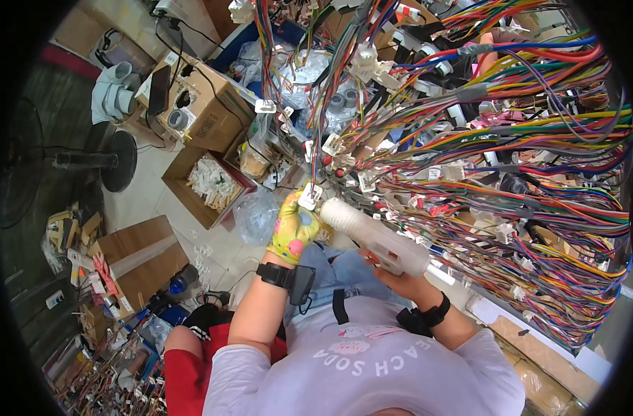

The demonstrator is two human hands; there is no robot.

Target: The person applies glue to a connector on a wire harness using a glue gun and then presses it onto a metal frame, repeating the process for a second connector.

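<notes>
White connector (309, 197) is near the middle of the scene, at the near end of a thin run of coloured wires (315, 170); from the left, a round black stand (119, 163) is on the floor, with a cardboard box (139, 260) nearer; right of these, an open box (181, 173) holds loose white parts (216, 182), its walls seemingly there to stop small pieces scattering; a clear plastic bag (257, 216) lies just beside it; next comes the left hand (291, 232), in a yellow glove (294, 247), fingers pinched on the connector, probably to steady it and shield the skin; then a white glue gun (379, 239), nozzle turned left toward the connector, though contact cannot be told; the bare right hand (399, 281) is clamped around its body from the near side, apparently leaving the front clear; at right, wire bundles (538, 83) spread out, grey tape (474, 49) likely keeping strands together.
</notes>
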